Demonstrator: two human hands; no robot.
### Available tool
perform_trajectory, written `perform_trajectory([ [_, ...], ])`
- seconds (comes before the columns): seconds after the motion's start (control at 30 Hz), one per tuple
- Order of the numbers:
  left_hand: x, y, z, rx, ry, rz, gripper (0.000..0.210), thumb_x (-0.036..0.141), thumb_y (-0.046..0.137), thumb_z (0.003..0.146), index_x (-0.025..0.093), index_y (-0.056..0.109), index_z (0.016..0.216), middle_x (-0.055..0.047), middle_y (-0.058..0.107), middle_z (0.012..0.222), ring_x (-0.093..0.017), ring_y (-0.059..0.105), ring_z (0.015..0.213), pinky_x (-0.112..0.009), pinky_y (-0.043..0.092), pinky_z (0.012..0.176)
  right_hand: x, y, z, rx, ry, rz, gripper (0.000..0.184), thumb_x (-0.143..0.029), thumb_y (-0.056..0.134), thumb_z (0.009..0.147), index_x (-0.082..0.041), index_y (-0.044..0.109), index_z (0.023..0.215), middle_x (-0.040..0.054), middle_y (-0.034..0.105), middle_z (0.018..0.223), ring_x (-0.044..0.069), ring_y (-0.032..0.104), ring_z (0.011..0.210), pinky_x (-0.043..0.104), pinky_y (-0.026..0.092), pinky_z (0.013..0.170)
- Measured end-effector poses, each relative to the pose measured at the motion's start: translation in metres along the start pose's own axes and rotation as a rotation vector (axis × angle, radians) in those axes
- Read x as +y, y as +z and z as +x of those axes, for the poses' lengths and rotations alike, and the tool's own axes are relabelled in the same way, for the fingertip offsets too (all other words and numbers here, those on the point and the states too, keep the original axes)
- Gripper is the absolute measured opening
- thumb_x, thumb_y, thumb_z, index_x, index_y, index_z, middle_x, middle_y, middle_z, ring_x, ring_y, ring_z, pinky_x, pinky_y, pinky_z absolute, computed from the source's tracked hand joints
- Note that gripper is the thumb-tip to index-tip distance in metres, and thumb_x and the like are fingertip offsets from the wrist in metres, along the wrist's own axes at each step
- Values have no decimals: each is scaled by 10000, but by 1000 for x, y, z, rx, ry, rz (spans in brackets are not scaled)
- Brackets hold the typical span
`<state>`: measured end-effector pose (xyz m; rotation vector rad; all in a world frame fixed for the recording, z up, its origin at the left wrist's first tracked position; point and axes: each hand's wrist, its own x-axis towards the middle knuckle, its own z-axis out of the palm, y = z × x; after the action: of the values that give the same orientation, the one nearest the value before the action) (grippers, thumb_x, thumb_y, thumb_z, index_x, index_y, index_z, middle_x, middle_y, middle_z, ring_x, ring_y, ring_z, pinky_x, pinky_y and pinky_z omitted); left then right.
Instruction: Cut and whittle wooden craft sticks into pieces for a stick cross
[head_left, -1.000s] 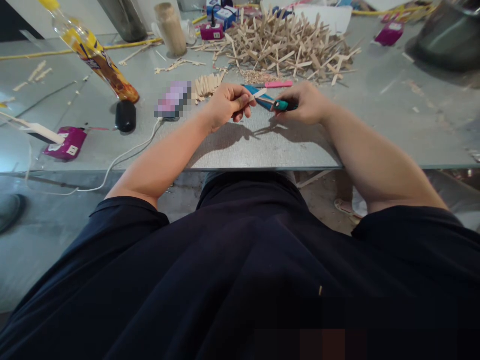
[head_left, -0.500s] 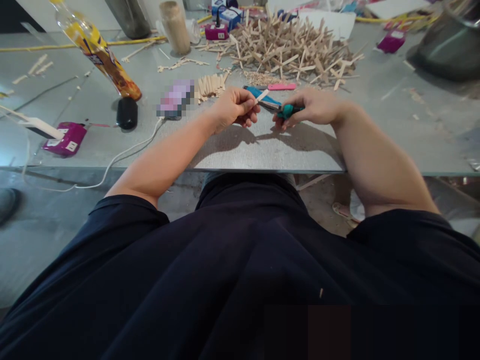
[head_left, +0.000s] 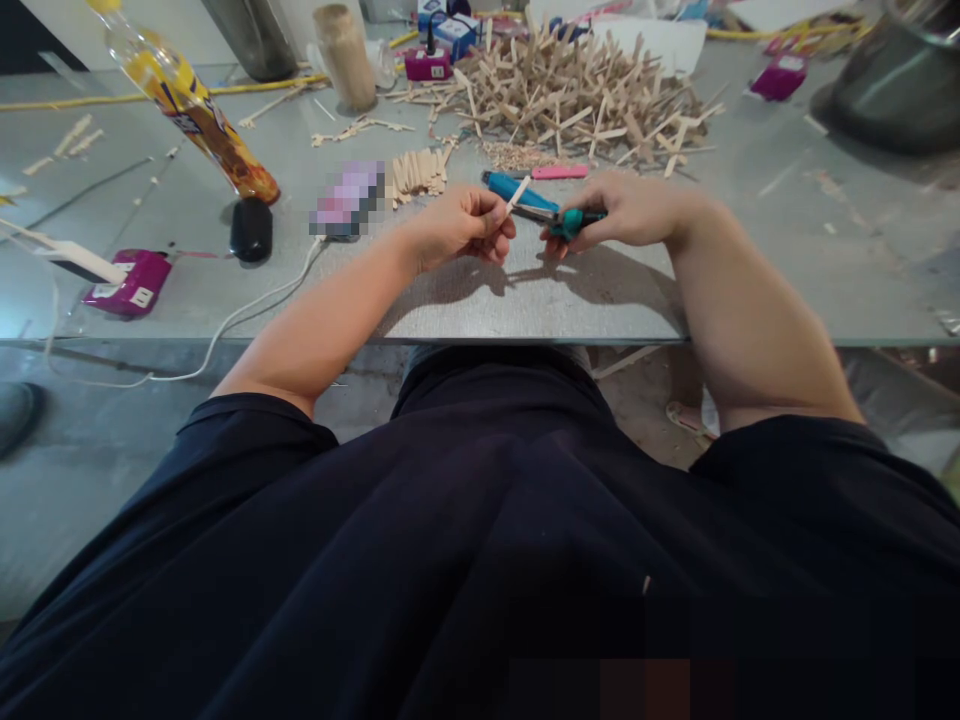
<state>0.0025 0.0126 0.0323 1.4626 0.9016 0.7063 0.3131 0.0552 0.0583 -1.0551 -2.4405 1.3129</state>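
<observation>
My left hand (head_left: 480,226) is closed, pinching a small flat wooden stick (head_left: 519,194) between thumb and fingertips. The stick tilts up and to the right. My right hand (head_left: 600,212) is wrapped round a hand tool (head_left: 571,221) with a teal and black handle. Its slim metal end points left towards the stick; whether it is scissors or pliers is unclear. Just behind both hands lie a long blue object (head_left: 534,193) and a pink-handled piece (head_left: 559,172). Left of them, a row of short wooden sticks (head_left: 418,174) lies side by side.
A large heap of wooden sticks (head_left: 577,95) covers the back middle. To the left stand a drink bottle (head_left: 202,120), a black case (head_left: 251,230), a blurred phone (head_left: 346,200) with white cable, and a purple box (head_left: 129,282). A wooden cup (head_left: 345,60) stands farther back.
Both hands keep their grips on the stick and the tool. My left hand has shifted slightly left, and the stick stands a little steeper. The view has moved slightly.
</observation>
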Motion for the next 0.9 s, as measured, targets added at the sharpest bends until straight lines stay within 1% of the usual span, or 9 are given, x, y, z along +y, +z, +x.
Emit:
perform_trajectory([
  [0.13, 3, -2, -2, -25, -20, 34, 413, 361, 736, 1189, 176, 734, 820, -23, 762, 715, -120, 748, 613, -247, 534, 653, -1, -1, -2, -51, -28, -63, 416, -649, 1024, 838, -368, 931, 1130, 9, 931, 1160, 334, 814, 1090, 531, 649, 1036],
  [0.23, 4, -7, -1, -2, -1, 98, 436, 344, 743, 1180, 168, 743, 782, -44, 766, 708, -115, 734, 582, -249, 447, 573, -5, -1, -4, -66, -2, -70, 411, -653, 1005, 842, -360, 932, 1122, 13, 930, 1148, 327, 819, 1063, 509, 652, 982],
  [0.3, 4, -10, -1, 11, 14, 142, 436, 325, 762, 1166, 165, 743, 760, -51, 766, 704, -112, 715, 566, -258, 418, 563, -7, 0, -4, -63, 8, -90, 404, -625, 1001, 843, -339, 932, 1120, 26, 929, 1142, 331, 817, 1051, 505, 640, 968],
  [0.37, 2, -11, -1, 0, 21, 157, 428, 342, 787, 1153, 159, 749, 767, -58, 775, 725, -113, 713, 577, -264, 439, 594, -10, 1, -4, -60, 8, -102, 390, -598, 995, 853, -327, 929, 1126, 32, 925, 1147, 344, 812, 1071, 523, 625, 1002],
  [0.47, -1, -10, 0, -41, 6, 111, 421, 410, 798, 1150, 155, 759, 816, -69, 791, 786, -129, 750, 637, -275, 509, 672, -13, 1, -3, -57, -13, -134, 354, -561, 977, 879, -328, 933, 1142, 35, 919, 1180, 368, 793, 1149, 564, 583, 1115],
  [0.53, -2, -10, 2, -52, -6, 85, 414, 434, 803, 1145, 157, 757, 841, -66, 789, 816, -138, 777, 681, -272, 532, 705, -14, 1, -3, -56, -13, -150, 340, -545, 966, 890, -323, 933, 1145, 42, 916, 1193, 373, 777, 1167, 571, 564, 1138],
  [0.63, -4, -12, 6, -18, 3, 106, 392, 433, 811, 1136, 162, 746, 859, -50, 782, 833, -132, 789, 707, -252, 508, 704, -12, -1, -3, -53, 0, -149, 326, -546, 947, 908, -323, 927, 1145, 40, 913, 1180, 360, 763, 1146, 558, 564, 1122],
  [0.77, -4, -15, 7, 24, 26, 158, 360, 353, 708, 1180, 165, 713, 873, -33, 781, 827, -111, 772, 690, -235, 446, 684, -10, -2, -3, -54, -3, -173, 307, -549, 928, 913, -347, 934, 1144, 33, 908, 1192, 346, 754, 1142, 559, 560, 1136],
  [0.9, -3, -13, 5, 27, 30, 169, 359, 329, 671, 1191, 173, 670, 867, -30, 782, 829, -105, 768, 688, -227, 405, 662, -13, 1, -5, 15, 12, -147, 332, -663, 982, 849, -409, 936, 1057, -7, 906, 1117, 350, 733, 1115, 590, 567, 1157],
])
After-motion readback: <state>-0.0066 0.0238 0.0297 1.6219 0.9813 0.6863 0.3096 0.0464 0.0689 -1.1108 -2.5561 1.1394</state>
